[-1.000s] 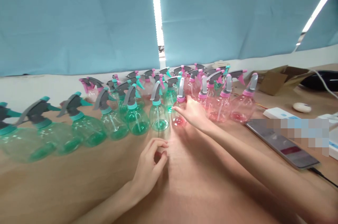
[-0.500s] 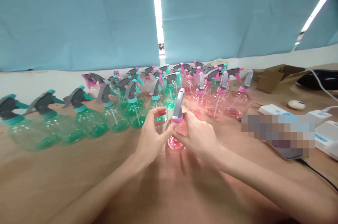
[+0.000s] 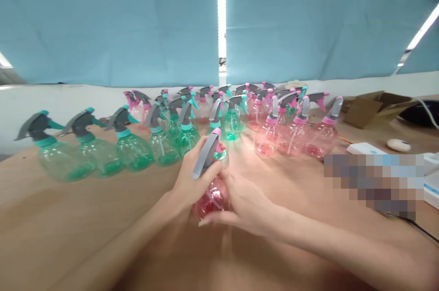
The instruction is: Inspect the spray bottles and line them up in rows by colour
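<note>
A pink transparent spray bottle (image 3: 211,199) with a grey and pink trigger head (image 3: 206,155) is between my hands, tilted. My left hand (image 3: 194,174) is closed around the neck, just under the trigger head, and hides the collar. Lower down, my right hand (image 3: 243,199) wraps the bottle's body from the right, its thumb near the base. Just beyond my left fingers stands a green spray bottle (image 3: 216,119), partly hidden by them.
Several green spray bottles (image 3: 133,149) line the left side. Several pink ones (image 3: 291,138) stand at the right, with mixed colours behind. Farther right are an open cardboard box (image 3: 373,108), a white mouse-like object (image 3: 398,145), white power strips (image 3: 365,149) and a blurred-out patch.
The pink bottle has gone from upright to tilted and come closer to me. My left hand has closed on its neck, and my right hand has moved down its body. The view has shifted left.
</note>
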### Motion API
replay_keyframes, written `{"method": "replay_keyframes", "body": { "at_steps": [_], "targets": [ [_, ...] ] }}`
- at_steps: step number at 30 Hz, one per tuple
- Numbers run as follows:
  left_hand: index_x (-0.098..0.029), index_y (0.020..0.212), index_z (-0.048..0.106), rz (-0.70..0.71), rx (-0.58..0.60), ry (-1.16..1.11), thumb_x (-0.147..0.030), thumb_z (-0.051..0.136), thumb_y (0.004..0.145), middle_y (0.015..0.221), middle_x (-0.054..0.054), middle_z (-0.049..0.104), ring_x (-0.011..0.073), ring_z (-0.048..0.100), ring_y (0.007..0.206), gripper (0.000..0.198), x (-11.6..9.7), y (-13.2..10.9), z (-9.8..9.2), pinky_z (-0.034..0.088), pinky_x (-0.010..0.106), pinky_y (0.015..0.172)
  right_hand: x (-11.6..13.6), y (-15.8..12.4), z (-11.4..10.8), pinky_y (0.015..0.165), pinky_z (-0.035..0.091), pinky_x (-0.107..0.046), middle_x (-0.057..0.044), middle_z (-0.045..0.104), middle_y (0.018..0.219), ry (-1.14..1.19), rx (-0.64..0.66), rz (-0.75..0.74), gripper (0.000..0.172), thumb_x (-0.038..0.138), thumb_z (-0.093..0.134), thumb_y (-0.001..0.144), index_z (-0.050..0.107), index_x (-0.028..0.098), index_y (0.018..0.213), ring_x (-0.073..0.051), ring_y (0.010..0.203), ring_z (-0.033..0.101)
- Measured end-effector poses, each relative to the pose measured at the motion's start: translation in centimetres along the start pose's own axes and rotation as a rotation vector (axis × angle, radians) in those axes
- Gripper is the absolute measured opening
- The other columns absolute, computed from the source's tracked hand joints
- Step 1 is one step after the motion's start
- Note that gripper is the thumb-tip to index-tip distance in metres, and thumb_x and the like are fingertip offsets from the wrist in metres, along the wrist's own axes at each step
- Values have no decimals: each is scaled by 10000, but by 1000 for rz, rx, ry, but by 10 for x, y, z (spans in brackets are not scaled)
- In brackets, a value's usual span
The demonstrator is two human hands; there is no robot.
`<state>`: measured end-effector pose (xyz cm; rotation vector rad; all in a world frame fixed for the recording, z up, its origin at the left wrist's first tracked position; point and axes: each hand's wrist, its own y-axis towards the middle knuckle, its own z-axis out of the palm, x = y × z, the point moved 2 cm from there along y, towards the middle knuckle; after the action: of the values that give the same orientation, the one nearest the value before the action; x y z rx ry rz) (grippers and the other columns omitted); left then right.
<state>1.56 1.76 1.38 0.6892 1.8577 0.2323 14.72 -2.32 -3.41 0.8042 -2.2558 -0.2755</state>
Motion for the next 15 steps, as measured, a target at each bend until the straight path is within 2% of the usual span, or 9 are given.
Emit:
{"method": "replay_keyframes", "body": {
  "at_steps": [2,3,5,7,10,13,15],
  "targets": [
    [-214,919,528,-2,-23,14,-117,495,776,888,-17,578,138,562,763,176,3,-1,-3,464,292,730,-14,-4,-3,948,481,-479,-157,567,1284,26,56,-55,799,662,604,794,364,174,1379,-305,1144,562],
    [-212,907,526,0,-28,27,-115,493,770,879,-16,578,136,551,749,171,4,0,-3,456,288,713,-23,-7,-4,1015,429,-505,-187,498,1375,-6,55,-73,842,669,598,794,336,159,1410,-324,1240,494],
    [-206,914,533,19,-28,48,-109,484,751,893,-7,582,134,533,736,196,5,2,-4,436,280,681,-44,-15,-6,1091,337,-540,-226,421,1446,-80,92,-79,911,684,587,790,305,118,1446,-346,1347,381],
    [-201,938,541,34,-22,48,-105,465,732,896,-1,577,134,526,728,240,6,6,-3,420,274,658,-64,-24,-7,1100,304,-578,-239,395,1469,-147,138,-34,884,688,558,807,348,111,1443,-371,1382,324],
    [-188,894,549,18,-8,57,-111,459,707,748,-28,515,110,458,616,221,5,11,-1,373,257,584,-84,-32,-10,1115,283,-573,-242,356,1498,-203,245,78,832,679,503,846,418,87,1424,-374,1410,271],
    [-177,795,534,27,1,77,-115,461,681,648,-50,432,92,356,540,149,1,15,0,311,250,525,-90,-35,-15,1139,244,-552,-217,304,1532,-230,276,162,824,674,457,873,395,91,1451,-351,1429,235],
    [-176,755,515,49,6,77,-123,462,682,654,-45,429,95,360,554,105,0,15,0,313,253,531,-89,-35,-17,1150,216,-547,-196,270,1548,-233,291,187,822,679,437,880,377,105,1466,-338,1437,216]
  ]
}}
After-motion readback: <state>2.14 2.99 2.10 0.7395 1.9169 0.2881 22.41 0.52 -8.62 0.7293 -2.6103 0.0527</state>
